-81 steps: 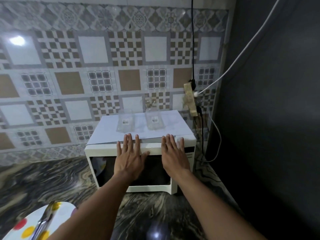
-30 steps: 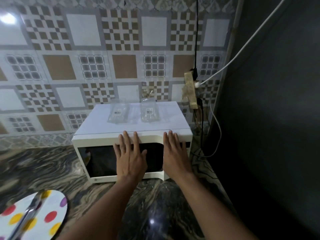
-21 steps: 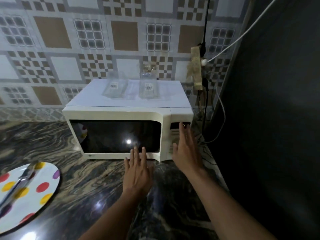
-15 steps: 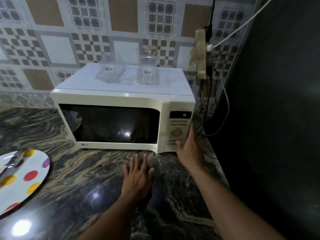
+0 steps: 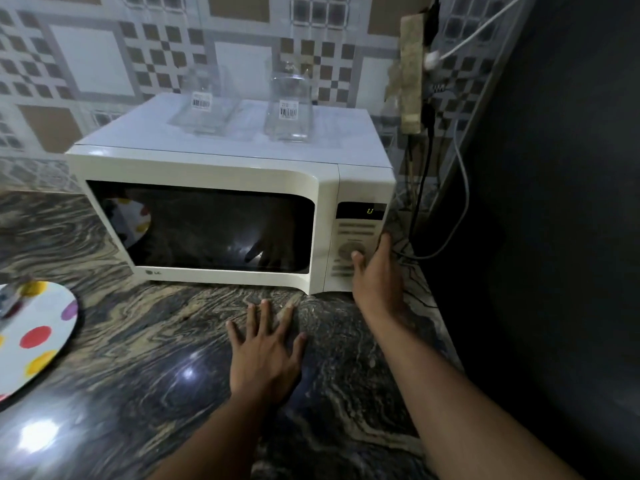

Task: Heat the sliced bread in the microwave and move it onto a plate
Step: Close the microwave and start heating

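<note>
A dark, glossy stone countertop with pale swirling veins fills the lower half of the view. Behind it is a wall of patterned grey, white and brown tiles, and a dark panel closes off the right side.

A cream microwave sits on the counter against the tiles, larger in view than half a second ago. Its door is shut and the window is dark and reflective. The sliced bread cannot be made out behind it.

A white plate with coloured dots lies on the counter at the far left, well apart from the microwave, with a blurred metal utensil on it.

The left hand still lies flat on the counter just in front of the microwave, fingers straight and spread, holding nothing. The right hand has risen from the panel's lower edge. Its thumb now touches the round dial and its straight fingers reach up along the microwave's right edge, gripping nothing. A few seconds ago both hands lay on the microwave's top front edge.

Two clear glass containers with barcode labels, one on the left and one on the right, stand on the microwave's top. A power strip hangs on the wall to the right, with a black cable and a white cable trailing down. The small display shows a green digit.
</note>
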A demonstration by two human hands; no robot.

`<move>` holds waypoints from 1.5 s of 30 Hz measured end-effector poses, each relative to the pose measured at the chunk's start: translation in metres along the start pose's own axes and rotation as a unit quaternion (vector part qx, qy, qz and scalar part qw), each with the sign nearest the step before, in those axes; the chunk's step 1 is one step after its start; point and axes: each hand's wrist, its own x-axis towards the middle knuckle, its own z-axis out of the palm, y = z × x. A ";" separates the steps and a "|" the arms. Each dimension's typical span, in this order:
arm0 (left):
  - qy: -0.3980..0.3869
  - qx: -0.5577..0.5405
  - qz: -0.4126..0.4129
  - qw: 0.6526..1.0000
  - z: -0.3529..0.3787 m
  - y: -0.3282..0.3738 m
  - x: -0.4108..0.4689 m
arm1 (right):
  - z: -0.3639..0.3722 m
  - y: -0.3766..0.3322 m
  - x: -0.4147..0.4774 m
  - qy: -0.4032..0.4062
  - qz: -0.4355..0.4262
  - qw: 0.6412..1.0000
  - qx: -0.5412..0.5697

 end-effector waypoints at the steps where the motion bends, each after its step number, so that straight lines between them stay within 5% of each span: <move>1: -0.001 0.000 -0.001 1.000 0.000 0.000 0.000 | 0.000 0.000 0.000 0.004 -0.003 1.000 -0.004; 30: 0.012 -0.002 -0.005 1.000 0.004 -0.002 0.002 | 0.020 0.019 -0.010 0.020 0.003 0.999 0.032; 36: 0.012 -0.001 -0.007 1.000 0.004 -0.002 0.002 | 0.013 0.019 -0.035 -0.050 0.045 0.998 -0.013; 41: 0.009 -0.003 -0.001 1.000 0.002 -0.002 -0.002 | 0.029 0.045 -0.087 -0.165 -0.082 0.964 -0.191; 45: 0.002 -0.001 0.003 1.000 0.002 -0.003 -0.004 | 0.039 0.061 -0.100 -0.247 -0.094 0.935 -0.237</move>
